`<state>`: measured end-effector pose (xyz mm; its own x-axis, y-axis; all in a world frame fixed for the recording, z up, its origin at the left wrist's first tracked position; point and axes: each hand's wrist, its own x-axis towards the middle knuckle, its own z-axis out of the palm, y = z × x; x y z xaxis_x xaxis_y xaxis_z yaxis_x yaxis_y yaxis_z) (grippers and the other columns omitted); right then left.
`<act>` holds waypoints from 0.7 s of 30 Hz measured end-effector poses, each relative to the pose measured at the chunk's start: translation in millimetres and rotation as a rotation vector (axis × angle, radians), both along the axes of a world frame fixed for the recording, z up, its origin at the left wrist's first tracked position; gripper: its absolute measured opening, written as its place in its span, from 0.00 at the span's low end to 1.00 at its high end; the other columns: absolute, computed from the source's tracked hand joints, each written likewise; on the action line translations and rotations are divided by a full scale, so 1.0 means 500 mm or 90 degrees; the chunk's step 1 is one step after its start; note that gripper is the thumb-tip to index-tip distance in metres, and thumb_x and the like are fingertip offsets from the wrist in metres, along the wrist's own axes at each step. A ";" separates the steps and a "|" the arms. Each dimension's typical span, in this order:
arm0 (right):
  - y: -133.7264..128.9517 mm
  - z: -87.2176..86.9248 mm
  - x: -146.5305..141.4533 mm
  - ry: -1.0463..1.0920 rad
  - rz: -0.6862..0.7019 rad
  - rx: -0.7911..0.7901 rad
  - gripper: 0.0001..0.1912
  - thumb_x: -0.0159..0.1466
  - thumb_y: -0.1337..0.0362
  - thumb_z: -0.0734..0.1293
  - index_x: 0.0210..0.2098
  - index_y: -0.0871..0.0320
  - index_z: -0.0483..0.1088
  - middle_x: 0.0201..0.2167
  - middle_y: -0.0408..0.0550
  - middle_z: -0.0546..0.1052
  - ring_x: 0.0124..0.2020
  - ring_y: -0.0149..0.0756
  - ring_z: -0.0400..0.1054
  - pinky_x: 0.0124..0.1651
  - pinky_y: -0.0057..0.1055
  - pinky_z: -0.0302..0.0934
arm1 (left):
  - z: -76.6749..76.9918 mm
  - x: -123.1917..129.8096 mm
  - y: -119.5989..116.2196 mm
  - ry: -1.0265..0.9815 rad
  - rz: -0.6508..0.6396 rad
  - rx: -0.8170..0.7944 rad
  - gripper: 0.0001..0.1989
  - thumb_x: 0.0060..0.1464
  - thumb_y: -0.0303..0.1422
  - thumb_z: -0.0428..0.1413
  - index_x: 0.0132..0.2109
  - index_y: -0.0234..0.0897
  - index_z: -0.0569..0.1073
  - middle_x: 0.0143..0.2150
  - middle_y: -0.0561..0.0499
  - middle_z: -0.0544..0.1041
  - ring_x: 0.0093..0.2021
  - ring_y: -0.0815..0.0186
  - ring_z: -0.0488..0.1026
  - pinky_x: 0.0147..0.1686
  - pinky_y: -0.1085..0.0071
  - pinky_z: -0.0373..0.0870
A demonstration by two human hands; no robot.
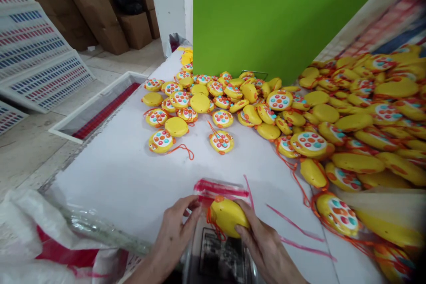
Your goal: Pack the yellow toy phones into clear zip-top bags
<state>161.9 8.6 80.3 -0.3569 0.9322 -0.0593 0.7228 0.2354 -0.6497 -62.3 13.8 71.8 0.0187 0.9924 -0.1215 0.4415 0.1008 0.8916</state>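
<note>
My right hand [258,239] is closed round a yellow oval toy [229,216], its plain side up and an orange cord hanging at its left end. Under the toy lies a stack of clear plastic bags [221,257] with dark print and a red strip along the top. My left hand [181,226] pinches the left edge of the top bag near that strip. Two loose toys, one with a looped cord [222,142] and one showing coloured dots [161,141], lie on the white table [116,164] beyond my hands.
Many yellow toys [353,122] are heaped at the back and right. A green panel [266,17] stands behind. Pink strips [294,222] lie right of my hands; crates [43,53] and cartons [109,37] are at left.
</note>
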 end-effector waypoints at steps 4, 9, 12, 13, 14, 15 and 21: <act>0.001 0.008 -0.002 -0.027 0.019 0.020 0.26 0.67 0.60 0.54 0.64 0.52 0.48 0.50 0.52 0.74 0.46 0.37 0.71 0.44 0.31 0.68 | -0.007 0.025 0.014 -0.138 -0.040 -0.153 0.09 0.52 0.29 0.48 0.35 0.35 0.74 0.31 0.49 0.78 0.33 0.64 0.73 0.33 0.73 0.68; 0.013 0.023 0.002 -0.042 0.056 -0.027 0.18 0.67 0.62 0.55 0.55 0.50 0.63 0.40 0.46 0.78 0.39 0.33 0.73 0.41 0.27 0.68 | -0.012 0.041 0.020 -0.171 -0.008 -0.153 0.08 0.52 0.31 0.48 0.27 0.36 0.67 0.24 0.52 0.72 0.26 0.66 0.69 0.27 0.74 0.63; 0.020 0.023 -0.006 -0.111 0.192 -0.080 0.15 0.66 0.65 0.55 0.35 0.52 0.72 0.29 0.42 0.78 0.29 0.32 0.73 0.33 0.26 0.66 | -0.011 0.046 0.018 -0.183 -0.007 -0.160 0.09 0.53 0.34 0.49 0.26 0.36 0.65 0.24 0.52 0.72 0.26 0.67 0.69 0.27 0.73 0.64; 0.022 0.021 -0.009 -0.148 0.224 -0.082 0.15 0.66 0.65 0.55 0.30 0.54 0.72 0.27 0.42 0.77 0.28 0.33 0.72 0.32 0.27 0.66 | -0.011 0.047 0.017 -0.193 -0.009 -0.161 0.10 0.53 0.34 0.49 0.27 0.36 0.65 0.24 0.52 0.72 0.27 0.66 0.70 0.28 0.73 0.64; 0.024 0.019 -0.012 -0.181 0.232 -0.072 0.15 0.65 0.66 0.56 0.28 0.55 0.72 0.27 0.43 0.76 0.28 0.34 0.71 0.32 0.28 0.65 | -0.012 0.047 0.016 -0.209 -0.012 -0.165 0.10 0.54 0.35 0.49 0.27 0.36 0.65 0.25 0.51 0.73 0.28 0.66 0.71 0.28 0.73 0.65; 0.027 0.018 -0.016 -0.200 0.214 -0.049 0.14 0.65 0.67 0.56 0.29 0.55 0.71 0.28 0.44 0.76 0.29 0.34 0.71 0.32 0.29 0.64 | -0.013 0.048 0.014 -0.233 -0.012 -0.174 0.10 0.54 0.36 0.49 0.28 0.36 0.65 0.26 0.51 0.73 0.29 0.65 0.71 0.29 0.73 0.66; 0.047 0.025 -0.060 -0.081 0.087 0.006 0.09 0.65 0.67 0.57 0.36 0.56 0.69 0.32 0.46 0.74 0.32 0.34 0.69 0.36 0.29 0.63 | -0.022 0.048 0.011 -0.354 -0.035 -0.246 0.09 0.54 0.35 0.50 0.34 0.34 0.69 0.28 0.50 0.75 0.31 0.64 0.72 0.33 0.69 0.69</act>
